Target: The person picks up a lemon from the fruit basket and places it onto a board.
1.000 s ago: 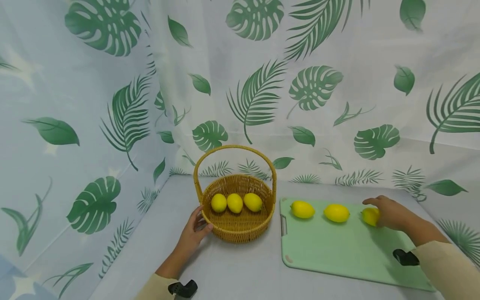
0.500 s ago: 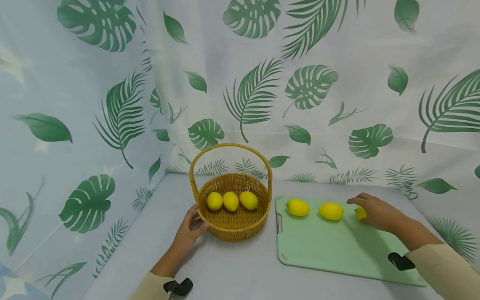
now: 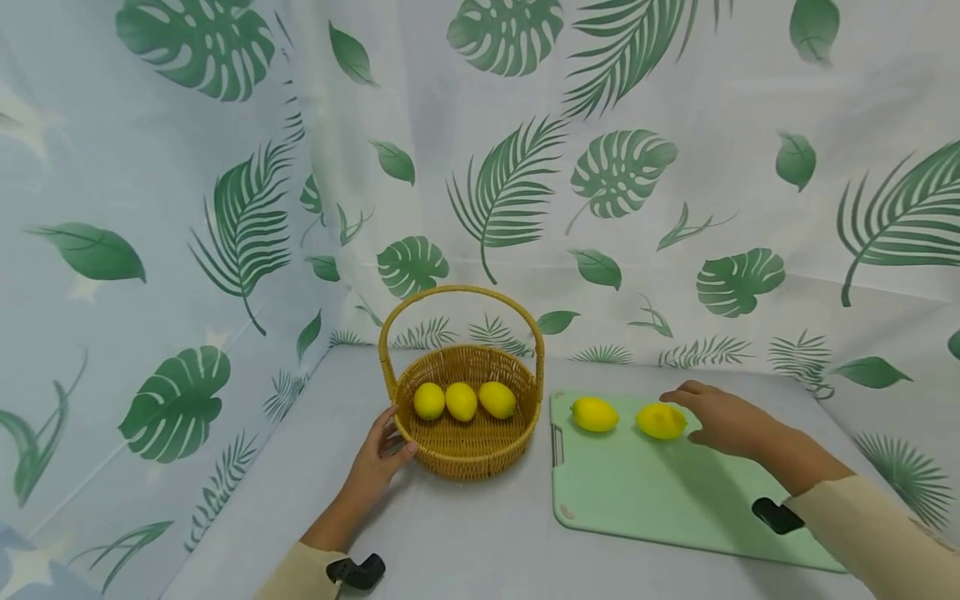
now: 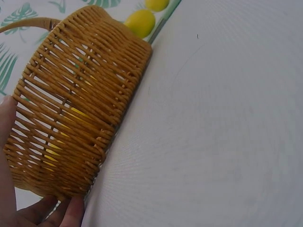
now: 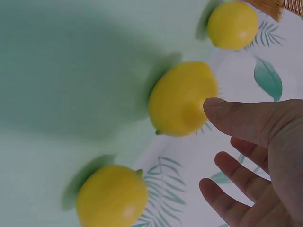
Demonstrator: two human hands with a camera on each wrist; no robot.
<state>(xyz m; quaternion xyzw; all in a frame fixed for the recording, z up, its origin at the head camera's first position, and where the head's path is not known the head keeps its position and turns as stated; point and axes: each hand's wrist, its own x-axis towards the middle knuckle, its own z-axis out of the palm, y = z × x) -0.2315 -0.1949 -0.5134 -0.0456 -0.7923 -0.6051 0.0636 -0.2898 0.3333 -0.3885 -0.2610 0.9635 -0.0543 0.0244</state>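
A wicker basket [image 3: 472, 465] with a tall handle holds three lemons [image 3: 461, 402] in a row. My left hand [image 3: 373, 460] holds the basket by its left side, its thumb and fingers spread over the woven wall [image 4: 75, 113]. To the right, my right hand [image 3: 738, 427] is over a green cutting board [image 3: 637, 492], fingers apart and holding nothing. Its thumb overlaps the middle lemon [image 5: 182, 99] in the right wrist view. Another lemon [image 3: 595, 414] lies on the board's left; a third lemon [image 5: 112, 196] is hidden behind the hand in the head view.
The basket and board stand side by side on a white tabletop [image 3: 465, 533]. A leaf-patterned curtain [image 3: 517, 208] rises behind and on the left. Black straps with small devices [image 3: 358, 573] sit on both wrists.
My right hand has moved left from the rightmost lemon toward the middle one. The head view has shifted slightly. My left hand stays at the basket.
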